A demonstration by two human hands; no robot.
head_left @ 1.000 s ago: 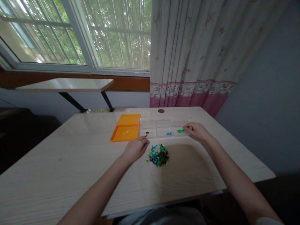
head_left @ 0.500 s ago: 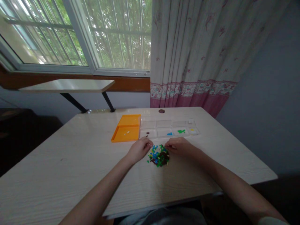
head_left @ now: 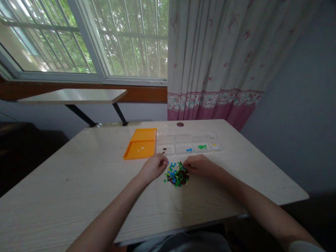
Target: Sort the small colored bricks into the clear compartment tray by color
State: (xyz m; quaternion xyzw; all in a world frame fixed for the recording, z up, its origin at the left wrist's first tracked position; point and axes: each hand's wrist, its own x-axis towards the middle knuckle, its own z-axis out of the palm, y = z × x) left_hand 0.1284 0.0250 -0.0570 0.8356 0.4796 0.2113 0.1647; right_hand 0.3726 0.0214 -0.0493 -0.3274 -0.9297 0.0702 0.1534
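Note:
A heap of small building-block pieces (head_left: 178, 176) in blue, green, dark brown, yellow and white lies on the table. At its upper left edge is my left hand (head_left: 154, 167), fingers drawn together in a pinch; a speck of blue shows by the fingertips, but what they hold is too small to tell. My right hand (head_left: 201, 165) touches the heap's upper right edge with curled fingers, whose contents are hidden. Just beyond the left hand lies a thin dark brown piece (head_left: 163, 153). Behind the heap stands a clear compartment tray (head_left: 183, 138) with blue pieces (head_left: 189, 149), green pieces (head_left: 202, 147), and yellow and brown bits.
An open orange case (head_left: 141, 143) adjoins the tray's left side, with small white pieces (head_left: 142, 148) inside. A raised shelf (head_left: 78, 96) on black legs stands at the back left. The table's (head_left: 91, 189) front edge runs close to my body.
My left hand has shifted slightly left, away from the heap. The right hand stays at the heap's edge. The whole view has moved a little.

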